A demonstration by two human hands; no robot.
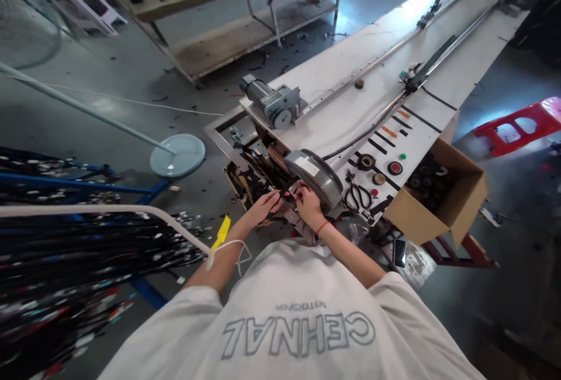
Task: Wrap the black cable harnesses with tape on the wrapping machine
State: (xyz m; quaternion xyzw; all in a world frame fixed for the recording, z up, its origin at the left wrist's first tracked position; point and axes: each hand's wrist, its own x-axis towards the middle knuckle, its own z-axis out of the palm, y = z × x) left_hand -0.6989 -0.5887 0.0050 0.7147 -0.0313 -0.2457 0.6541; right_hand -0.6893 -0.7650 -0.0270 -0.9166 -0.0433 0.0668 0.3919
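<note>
At the near end of the long white machine table, my left hand (268,202) pinches a dark strip (287,194), possibly black tape. My right hand (309,203) is a short way to the right, fingers closed at the other end of the same strip. Both hands are just in front of a round grey drum-like housing (316,176) with a white label. The fingertips and the strip's exact shape are small and partly hidden. Black-handled scissors (357,196) lie on the tabletop right of the housing, near a roll of black tape (366,162) and a tan roll (379,179).
A motor (274,101) is mounted at the table's left corner. An open cardboard box (464,193) holds dark rolls at right. A rack of black cords (87,245) stands left, beside a pole on a round pale base (177,155). A red stool (517,127) lies far right.
</note>
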